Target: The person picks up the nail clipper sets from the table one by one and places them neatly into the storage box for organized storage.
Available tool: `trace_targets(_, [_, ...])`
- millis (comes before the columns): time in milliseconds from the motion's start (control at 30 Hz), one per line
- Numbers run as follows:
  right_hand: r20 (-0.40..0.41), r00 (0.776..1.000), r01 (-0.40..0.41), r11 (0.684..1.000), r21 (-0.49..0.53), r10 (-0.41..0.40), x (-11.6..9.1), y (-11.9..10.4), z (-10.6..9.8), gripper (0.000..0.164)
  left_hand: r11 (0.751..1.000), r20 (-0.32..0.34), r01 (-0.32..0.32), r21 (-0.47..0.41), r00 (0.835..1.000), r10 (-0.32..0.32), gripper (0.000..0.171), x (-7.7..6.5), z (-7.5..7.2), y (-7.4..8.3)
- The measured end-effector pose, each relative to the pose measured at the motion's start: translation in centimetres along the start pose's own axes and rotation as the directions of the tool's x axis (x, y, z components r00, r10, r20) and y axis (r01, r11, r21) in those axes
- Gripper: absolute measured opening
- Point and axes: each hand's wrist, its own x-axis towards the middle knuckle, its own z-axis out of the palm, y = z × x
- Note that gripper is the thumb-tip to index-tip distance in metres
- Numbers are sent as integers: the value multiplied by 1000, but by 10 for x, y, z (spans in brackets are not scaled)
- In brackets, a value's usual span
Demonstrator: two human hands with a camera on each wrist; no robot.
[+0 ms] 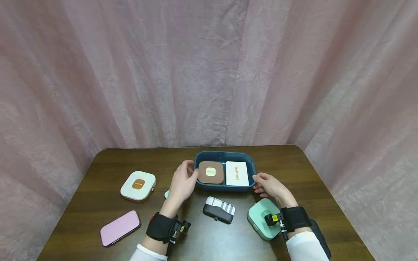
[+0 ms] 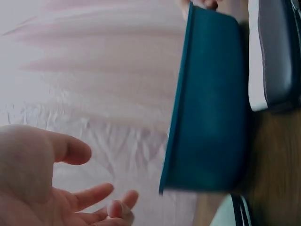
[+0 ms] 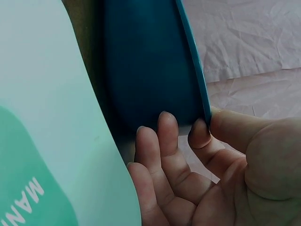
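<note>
A dark blue two-compartment box [image 1: 212,187] stands near the far edge of the table. Its left compartment holds a brown square case [image 1: 205,177], and in the right one lies a white case [image 1: 230,175] lettered MANICURE. My right hand [image 1: 270,186] pinches the front right corner of the rim between thumb and index finger, the other fingers below. Beside the box's left end is my left hand [image 1: 183,181]; in the left wrist view its loosely bent fingers [image 2: 94,195] are apart from the blue wall [image 2: 209,103] and hold nothing.
A striped and black case [image 1: 218,214] lies in front of the box. Under my right wrist is a mint green case [image 1: 259,214]. On the left are a white case [image 1: 130,190] and a pink phone-shaped item [image 1: 120,227]. A mint item [image 1: 166,194] shows partly behind my left wrist.
</note>
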Motion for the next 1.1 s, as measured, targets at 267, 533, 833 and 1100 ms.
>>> trace_targets(267, [4, 1000, -12, 1000, 1, 12, 3, 1, 0, 32, 986, 95, 65, 153, 992, -80, 58, -2, -18, -25])
trace_targets(533, [-1, 1000, 4, 1000, -10, -4, 4, 2, -2, 30, 959, 162, -6, 284, 986, -42, 73, -3, -36, -43])
trace_targets(833, [-2, 1000, 12, 1000, -11, -12, 2, 1, -2, 30, 931, 289, -67, 360, 956, -43, 95, -6, -41, -56])
trace_targets(1100, [12, 1000, 25, 1000, 9, -25, 3, 2, -2, 31, 912, 309, -71, 403, 949, -63, 98, -10, -38, -66])
